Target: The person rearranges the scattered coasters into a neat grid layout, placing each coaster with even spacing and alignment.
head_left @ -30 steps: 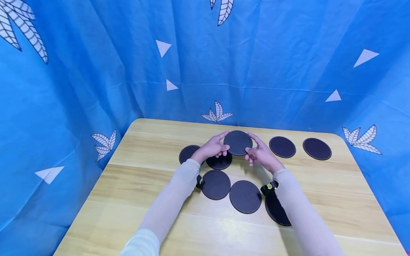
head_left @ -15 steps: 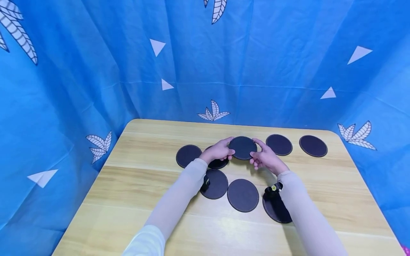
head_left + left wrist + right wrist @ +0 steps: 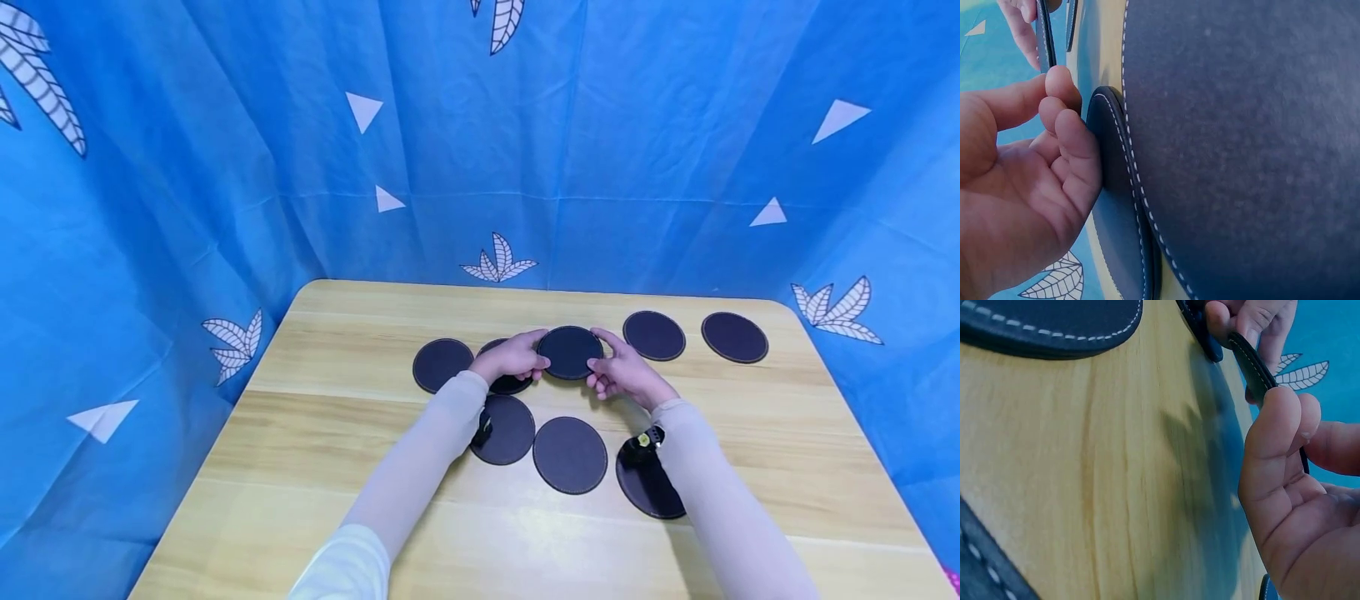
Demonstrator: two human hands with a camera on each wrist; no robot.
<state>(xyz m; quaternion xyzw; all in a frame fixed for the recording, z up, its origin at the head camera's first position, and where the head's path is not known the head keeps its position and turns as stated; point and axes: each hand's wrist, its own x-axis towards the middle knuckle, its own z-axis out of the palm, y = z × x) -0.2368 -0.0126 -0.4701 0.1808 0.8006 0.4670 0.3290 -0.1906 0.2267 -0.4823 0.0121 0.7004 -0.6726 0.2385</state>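
Observation:
A round dark coaster [image 3: 570,352] with a stitched edge is held between my two hands near the back of the table. My left hand [image 3: 516,357] pinches its left edge, and my right hand [image 3: 624,367] pinches the right edge. Seen from the right wrist, the coaster [image 3: 1252,372] is edge-on above its shadow, with thumb and fingertips at both sides. Just under my left hand lies another coaster [image 3: 510,384], partly covered by it. In the left wrist view that coaster [image 3: 1124,219] sits close behind the fingers.
More coasters lie flat on the wooden table [image 3: 315,450]: one far left [image 3: 442,365], two at back right, including a coaster [image 3: 655,336], and a front row with a middle coaster [image 3: 570,456]. My right forearm overlaps the front-right coaster [image 3: 645,483]. A blue curtain [image 3: 637,150] hangs behind.
Both hands have brought the held coaster down closer to the table and slightly right. It has tipped from facing the camera to a flatter angle. The other coasters stay in place.

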